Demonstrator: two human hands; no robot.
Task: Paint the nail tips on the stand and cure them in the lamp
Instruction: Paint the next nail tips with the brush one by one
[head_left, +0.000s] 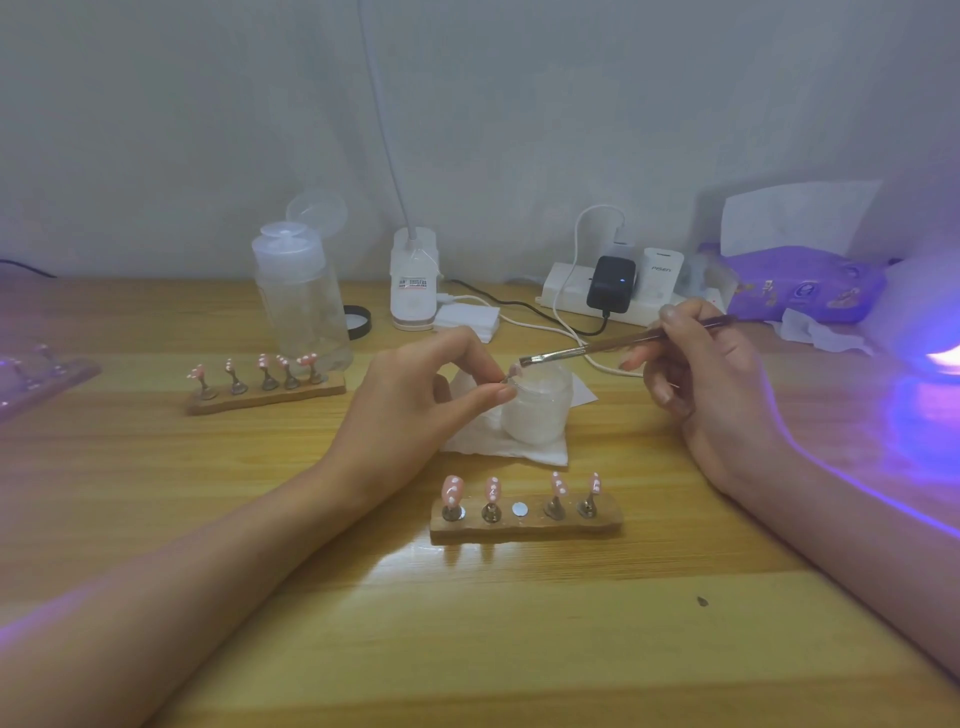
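Four tips sit on the stand, lying parallel to the desk's front edge, middle slot bare. Left hand pinches the fifth tip at the jar's rim; right hand, nearer the lamp, grips the brush, bristles touching it.

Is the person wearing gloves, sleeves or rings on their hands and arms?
No. The left hand and right hand are bare, with no gloves, rings or watch in view. Both forearms show no sleeves. Violet light edges the right forearm.
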